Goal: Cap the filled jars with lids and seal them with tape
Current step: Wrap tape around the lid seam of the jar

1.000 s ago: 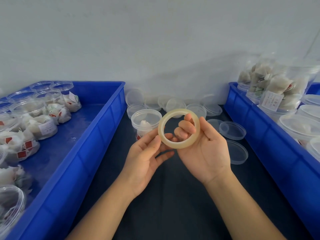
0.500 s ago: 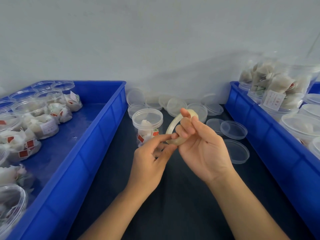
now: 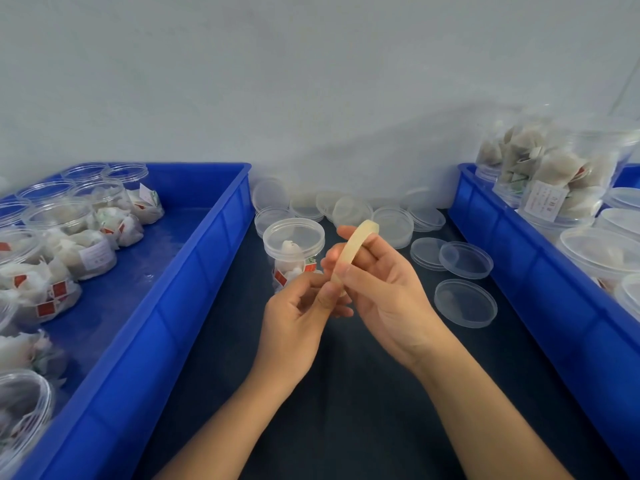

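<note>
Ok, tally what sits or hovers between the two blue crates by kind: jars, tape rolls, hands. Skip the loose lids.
jar: 1
tape roll: 1
hands: 2 (left hand, right hand)
Total: 4
</note>
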`<state>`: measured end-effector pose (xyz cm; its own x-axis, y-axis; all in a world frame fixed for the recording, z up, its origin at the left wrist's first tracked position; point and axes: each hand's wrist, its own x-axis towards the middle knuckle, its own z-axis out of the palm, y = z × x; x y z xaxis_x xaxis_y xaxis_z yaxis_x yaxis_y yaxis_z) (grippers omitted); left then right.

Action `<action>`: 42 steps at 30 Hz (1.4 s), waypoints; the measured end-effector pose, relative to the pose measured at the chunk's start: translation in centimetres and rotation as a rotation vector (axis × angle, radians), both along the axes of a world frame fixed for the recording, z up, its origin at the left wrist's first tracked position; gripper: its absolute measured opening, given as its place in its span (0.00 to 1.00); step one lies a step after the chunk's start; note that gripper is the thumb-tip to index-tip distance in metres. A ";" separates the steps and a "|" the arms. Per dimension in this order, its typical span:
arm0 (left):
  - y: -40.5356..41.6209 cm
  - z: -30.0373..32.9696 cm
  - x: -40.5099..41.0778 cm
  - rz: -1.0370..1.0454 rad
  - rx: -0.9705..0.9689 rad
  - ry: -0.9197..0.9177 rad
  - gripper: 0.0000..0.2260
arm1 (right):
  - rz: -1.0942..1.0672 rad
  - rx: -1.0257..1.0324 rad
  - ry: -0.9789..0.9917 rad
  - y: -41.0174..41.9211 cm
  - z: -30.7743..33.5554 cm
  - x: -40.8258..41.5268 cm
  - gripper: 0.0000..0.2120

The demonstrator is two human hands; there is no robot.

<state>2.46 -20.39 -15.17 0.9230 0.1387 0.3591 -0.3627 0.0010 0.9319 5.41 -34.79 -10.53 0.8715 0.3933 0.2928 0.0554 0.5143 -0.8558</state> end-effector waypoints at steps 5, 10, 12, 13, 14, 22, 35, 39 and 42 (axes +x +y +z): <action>0.2 -0.1 0.2 -0.019 0.023 0.036 0.09 | -0.039 0.067 0.134 -0.3 0.3 0.0 0.16; 0.2 -0.7 0.2 -0.042 0.261 0.045 0.11 | -0.135 0.049 0.257 -0.8 0.2 0.3 0.27; 0.2 -0.8 0.2 -0.031 0.305 0.037 0.12 | -0.155 0.045 0.281 -0.7 0.2 0.3 0.26; 0.2 -0.8 0.2 -0.021 0.315 0.035 0.13 | -0.147 0.060 0.286 -0.7 0.3 0.3 0.24; 0.3 -0.8 0.2 -0.011 0.323 0.034 0.13 | -0.127 0.076 0.286 -0.7 0.3 0.3 0.23; 0.2 -0.3 -0.2 -0.058 0.160 0.068 0.19 | -0.027 0.120 0.239 -0.9 0.5 0.4 0.15; -0.1 -0.1 0.0 -0.068 0.211 0.140 0.12 | -0.136 -0.146 0.156 0.0 0.1 -0.1 0.33; 0.1 0.0 0.0 -0.019 0.260 0.174 0.15 | -0.124 -0.088 0.251 0.1 0.0 0.1 0.27; 0.3 0.0 0.0 0.005 0.270 0.170 0.15 | -0.090 -0.036 0.250 0.1 0.2 0.2 0.20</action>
<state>2.51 -20.05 -15.20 0.9725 0.0637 0.2241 -0.2011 -0.2555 0.9457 5.66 -34.71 -10.31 0.9469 0.3172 0.0518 -0.1155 0.4862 -0.8662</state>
